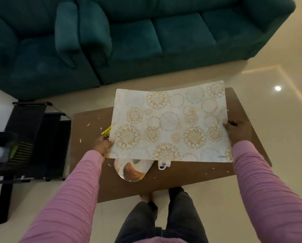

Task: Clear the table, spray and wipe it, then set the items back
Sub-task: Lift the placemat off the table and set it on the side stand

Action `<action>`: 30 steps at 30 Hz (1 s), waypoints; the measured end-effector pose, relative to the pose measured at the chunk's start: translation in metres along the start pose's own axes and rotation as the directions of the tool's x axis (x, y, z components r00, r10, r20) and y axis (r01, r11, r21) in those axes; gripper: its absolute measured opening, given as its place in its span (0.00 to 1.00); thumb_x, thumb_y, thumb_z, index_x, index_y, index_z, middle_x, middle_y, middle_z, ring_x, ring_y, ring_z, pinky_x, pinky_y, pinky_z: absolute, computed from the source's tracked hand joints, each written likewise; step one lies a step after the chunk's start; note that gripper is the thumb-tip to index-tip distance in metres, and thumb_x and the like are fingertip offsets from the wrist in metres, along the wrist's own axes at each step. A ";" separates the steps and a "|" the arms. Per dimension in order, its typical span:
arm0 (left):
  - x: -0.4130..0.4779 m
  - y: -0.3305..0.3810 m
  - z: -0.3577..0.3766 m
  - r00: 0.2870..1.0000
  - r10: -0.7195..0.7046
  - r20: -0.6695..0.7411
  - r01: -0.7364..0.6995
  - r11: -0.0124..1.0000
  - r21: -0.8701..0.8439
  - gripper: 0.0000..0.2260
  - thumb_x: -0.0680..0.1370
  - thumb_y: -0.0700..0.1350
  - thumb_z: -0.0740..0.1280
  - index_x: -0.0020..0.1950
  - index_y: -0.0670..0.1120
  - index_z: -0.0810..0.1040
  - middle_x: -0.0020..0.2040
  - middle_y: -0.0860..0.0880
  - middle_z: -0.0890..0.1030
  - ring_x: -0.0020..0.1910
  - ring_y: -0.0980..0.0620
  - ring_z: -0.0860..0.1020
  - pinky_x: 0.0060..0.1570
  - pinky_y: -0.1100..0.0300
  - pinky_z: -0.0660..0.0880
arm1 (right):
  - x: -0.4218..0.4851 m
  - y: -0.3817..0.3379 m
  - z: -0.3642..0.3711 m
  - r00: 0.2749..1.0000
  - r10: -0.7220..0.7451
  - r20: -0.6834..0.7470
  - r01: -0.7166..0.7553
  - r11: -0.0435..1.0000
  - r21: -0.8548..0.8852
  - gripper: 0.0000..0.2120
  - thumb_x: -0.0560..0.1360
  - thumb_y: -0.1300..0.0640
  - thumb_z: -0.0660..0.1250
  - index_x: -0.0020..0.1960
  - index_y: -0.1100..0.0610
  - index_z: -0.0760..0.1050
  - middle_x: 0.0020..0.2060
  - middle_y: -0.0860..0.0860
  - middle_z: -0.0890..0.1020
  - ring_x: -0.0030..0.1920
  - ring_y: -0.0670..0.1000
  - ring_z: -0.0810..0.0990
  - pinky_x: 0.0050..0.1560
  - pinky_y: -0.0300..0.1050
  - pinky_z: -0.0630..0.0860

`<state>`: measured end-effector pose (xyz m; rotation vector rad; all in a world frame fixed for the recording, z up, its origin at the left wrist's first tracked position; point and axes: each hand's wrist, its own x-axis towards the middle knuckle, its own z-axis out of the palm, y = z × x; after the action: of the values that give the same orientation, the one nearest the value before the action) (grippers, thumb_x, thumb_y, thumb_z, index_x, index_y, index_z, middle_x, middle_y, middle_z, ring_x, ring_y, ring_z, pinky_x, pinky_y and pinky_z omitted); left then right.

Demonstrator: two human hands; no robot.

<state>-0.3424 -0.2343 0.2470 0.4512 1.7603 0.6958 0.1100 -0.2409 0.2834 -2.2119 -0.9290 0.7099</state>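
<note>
A teal sofa (181,32) fills the far side of the room, with a matching teal armchair (24,58) pressed against its left end. Both stand on a glossy cream tile floor (278,120), which shows a round light reflection (278,88) at the right.

In front of the person is a brown wooden tabletop (181,179). Left of it stands a black rack (41,137) with glass shelves. At the far left edge is a dark basket (1,137); it holds something white and something green, both too blurred to name.

A placemat (169,120), cream with gold and pale blue floral circles and "KUBER" printed at its near right corner, is held level just above the tabletop and slightly bowed. The left grip (103,142), a bare hand in a pink sleeve, pinches the mat's left edge with the thumb on top. The right grip (237,130) is clamped on the right edge in the same way.

A round plate (131,172) with a brown and white pattern lies on the tabletop, half hidden under the mat's near edge. Just right of it a small white object (163,164) pokes out; what it is cannot be told. A bit of yellow (106,130) shows beside the left fingers. White scraps (89,123) dot the wood.
</note>
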 end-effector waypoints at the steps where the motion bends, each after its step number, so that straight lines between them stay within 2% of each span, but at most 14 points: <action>1: -0.006 -0.004 -0.014 1.000 0.004 -0.007 -0.004 1.000 -0.007 0.09 0.78 0.30 0.63 0.51 0.43 0.74 0.57 0.39 0.79 0.53 0.43 0.78 0.60 0.40 0.74 | -0.012 -0.002 0.003 1.000 0.008 0.005 -0.008 1.000 0.009 0.12 0.74 0.59 0.70 0.54 0.66 0.80 0.43 0.57 0.81 0.45 0.55 0.79 0.48 0.45 0.73; 3: -0.015 -0.011 -0.042 1.000 0.005 -0.015 -0.005 1.000 -0.020 0.09 0.78 0.30 0.64 0.51 0.43 0.74 0.57 0.40 0.80 0.54 0.41 0.79 0.59 0.40 0.75 | -0.036 -0.006 0.010 1.000 0.015 0.022 -0.015 1.000 0.010 0.14 0.73 0.59 0.71 0.55 0.66 0.80 0.46 0.58 0.83 0.46 0.55 0.79 0.52 0.47 0.75; 5: -0.022 -0.015 -0.068 1.000 0.011 -0.026 -0.012 0.999 -0.039 0.10 0.77 0.31 0.65 0.48 0.46 0.75 0.55 0.40 0.81 0.55 0.39 0.80 0.58 0.39 0.76 | -0.055 -0.009 0.016 0.999 0.028 0.033 -0.029 0.999 0.039 0.14 0.72 0.58 0.73 0.54 0.64 0.81 0.47 0.58 0.84 0.47 0.56 0.81 0.56 0.53 0.77; 8: -0.032 -0.021 -0.104 0.999 0.030 -0.038 -0.032 0.998 -0.060 0.11 0.77 0.32 0.66 0.48 0.48 0.74 0.54 0.42 0.81 0.53 0.39 0.80 0.56 0.40 0.77 | -0.081 -0.016 0.024 0.998 0.007 0.064 -0.010 0.999 0.042 0.13 0.71 0.58 0.74 0.53 0.63 0.81 0.45 0.57 0.84 0.46 0.58 0.82 0.56 0.58 0.78; 13: -0.053 -0.040 -0.151 0.993 0.094 -0.071 -0.099 0.992 -0.073 0.09 0.77 0.33 0.66 0.52 0.46 0.75 0.50 0.44 0.82 0.46 0.43 0.82 0.44 0.48 0.80 | -0.127 -0.037 0.033 0.993 -0.098 0.071 0.098 0.995 0.010 0.14 0.72 0.59 0.73 0.55 0.65 0.80 0.48 0.59 0.84 0.49 0.59 0.81 0.58 0.55 0.76; 18: -0.074 -0.065 -0.201 0.983 0.116 -0.141 -0.124 0.991 -0.051 0.08 0.78 0.34 0.66 0.47 0.47 0.76 0.46 0.45 0.82 0.44 0.45 0.82 0.45 0.48 0.80 | -0.182 -0.050 0.048 0.989 -0.126 0.073 0.122 0.991 0.053 0.13 0.74 0.60 0.71 0.56 0.64 0.79 0.48 0.57 0.83 0.46 0.56 0.79 0.51 0.46 0.73; 21: -0.082 -0.074 -0.231 0.979 0.125 -0.163 -0.135 0.989 -0.054 0.07 0.78 0.35 0.67 0.50 0.46 0.77 0.47 0.45 0.81 0.43 0.45 0.81 0.42 0.50 0.79 | -0.211 -0.054 0.057 0.989 -0.125 0.078 0.118 0.989 0.087 0.13 0.73 0.60 0.72 0.56 0.63 0.80 0.46 0.56 0.83 0.46 0.56 0.80 0.52 0.48 0.75; 25: -0.091 -0.084 -0.266 0.977 0.123 -0.173 -0.134 0.989 -0.056 0.08 0.77 0.35 0.67 0.51 0.47 0.77 0.51 0.43 0.81 0.49 0.42 0.81 0.53 0.44 0.79 | -0.241 -0.057 0.067 0.989 -0.114 0.093 0.101 0.987 0.128 0.10 0.73 0.61 0.72 0.53 0.63 0.81 0.44 0.56 0.83 0.45 0.57 0.81 0.51 0.51 0.78; 27: -0.092 -0.088 -0.284 0.976 0.130 -0.173 -0.143 0.988 -0.064 0.07 0.78 0.34 0.66 0.51 0.46 0.77 0.50 0.43 0.81 0.46 0.43 0.81 0.49 0.46 0.79 | -0.258 -0.063 0.074 0.988 -0.110 0.106 0.097 0.988 0.118 0.10 0.73 0.60 0.71 0.54 0.62 0.81 0.43 0.54 0.82 0.44 0.56 0.80 0.49 0.48 0.76; 30: -0.093 -0.093 -0.316 0.975 0.135 -0.176 -0.151 0.985 -0.084 0.07 0.78 0.34 0.65 0.53 0.44 0.76 0.49 0.42 0.81 0.44 0.43 0.80 0.45 0.48 0.78 | -0.278 -0.076 0.094 0.989 -0.085 0.124 0.069 0.989 0.128 0.11 0.72 0.60 0.72 0.54 0.61 0.81 0.45 0.54 0.83 0.46 0.57 0.81 0.54 0.54 0.78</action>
<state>-0.6130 -0.4332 0.3140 0.4666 1.8559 0.9419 -0.1536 -0.3786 0.3399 -2.0307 -1.0006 0.8589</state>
